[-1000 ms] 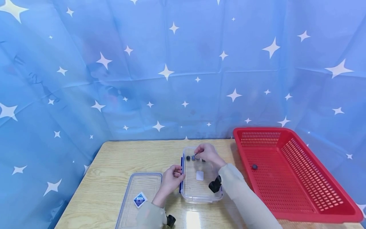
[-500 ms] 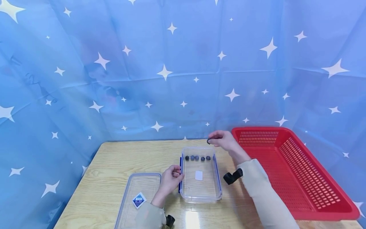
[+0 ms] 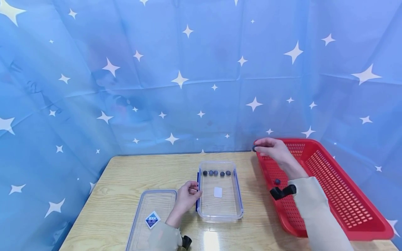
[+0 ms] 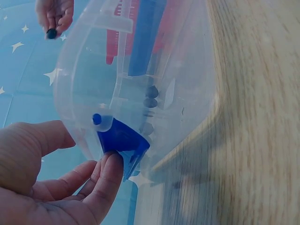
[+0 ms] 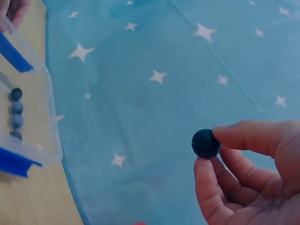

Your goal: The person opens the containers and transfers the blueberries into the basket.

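Five small dark-blue balls (image 3: 216,173) sit in a row across the far end of the clear plastic container (image 3: 241,200) in front of me, and a sixth lies on the floor of the red perforated plastic basket (image 3: 355,234) to my right. I have one more, a smooth dark-blue ball (image 5: 205,143), in my right hand (image 3: 273,151), pinched between my thumb and a fingertip while my other fingers curve loosely under it. I hold it up by the basket's far left corner as the head view shows it; how high above the rim, I cannot tell. My left hand (image 3: 188,195) is at the container's left side, fingers relaxed and lightly bent, one fingertip against the blue latch (image 4: 123,143) that hangs there. A white square (image 3: 218,192) shows around the middle of the container's bottom. Beside it on the left, partly behind my forearm, a clear lid (image 3: 157,198) lies flat on the wood-grain table (image 3: 176,170), with a blue-and-white diamond label (image 3: 153,219) reading BXH. A blue curtain (image 3: 176,104) with white stars hangs behind everything.
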A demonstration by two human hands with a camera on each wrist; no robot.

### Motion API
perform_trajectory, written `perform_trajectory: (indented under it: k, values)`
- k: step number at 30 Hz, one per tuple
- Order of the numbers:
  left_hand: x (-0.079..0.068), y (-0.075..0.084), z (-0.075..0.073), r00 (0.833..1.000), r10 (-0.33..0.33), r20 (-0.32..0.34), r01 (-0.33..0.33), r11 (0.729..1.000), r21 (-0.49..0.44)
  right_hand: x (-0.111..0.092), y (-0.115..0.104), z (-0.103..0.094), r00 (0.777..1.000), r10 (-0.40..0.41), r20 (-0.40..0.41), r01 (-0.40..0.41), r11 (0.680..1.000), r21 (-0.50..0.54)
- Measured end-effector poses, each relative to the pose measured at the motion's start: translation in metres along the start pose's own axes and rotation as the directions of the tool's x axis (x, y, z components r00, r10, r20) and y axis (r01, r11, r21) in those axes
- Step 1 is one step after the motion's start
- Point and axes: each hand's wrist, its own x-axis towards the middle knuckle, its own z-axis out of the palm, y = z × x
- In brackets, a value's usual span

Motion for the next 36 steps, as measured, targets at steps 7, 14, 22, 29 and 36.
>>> perform_trajectory:
  k: [7, 14, 22, 29, 36]
  values:
    - [0.0, -0.001, 0.0, 1.0, 0.004, 0.0, -0.004, 1.0, -0.007, -0.009, 0.01, -0.027, 0.999, 0.033, 0.002, -0.033, 0.999, 0.043]
    - [0.0, 0.0, 0.0, 1.0, -0.016, 0.011, 0.016, 1.0, 0.006, -0.015, 0.025, -0.049, 1.0, 0.027, -0.005, -0.026, 0.992, 0.122]
    - [0.001, -0.001, 0.0, 1.0, -0.016, 0.01, 0.016, 1.0, -0.002, -0.021, 0.047, -0.068, 1.0, 0.006, 0.004, -0.007, 0.929, 0.37]
    - [0.001, -0.002, 0.0, 1.0, 0.007, 0.004, -0.007, 1.0, -0.014, -0.024, 0.072, -0.08, 0.998, 0.011, 0.057, -0.037, 0.879, 0.476]
    - [0.001, -0.002, 0.0, 1.0, 0.005, 0.006, -0.005, 1.0, -0.011, -0.03, 0.089, -0.088, 0.996, 0.069, 0.063, -0.089, 0.894, 0.44]
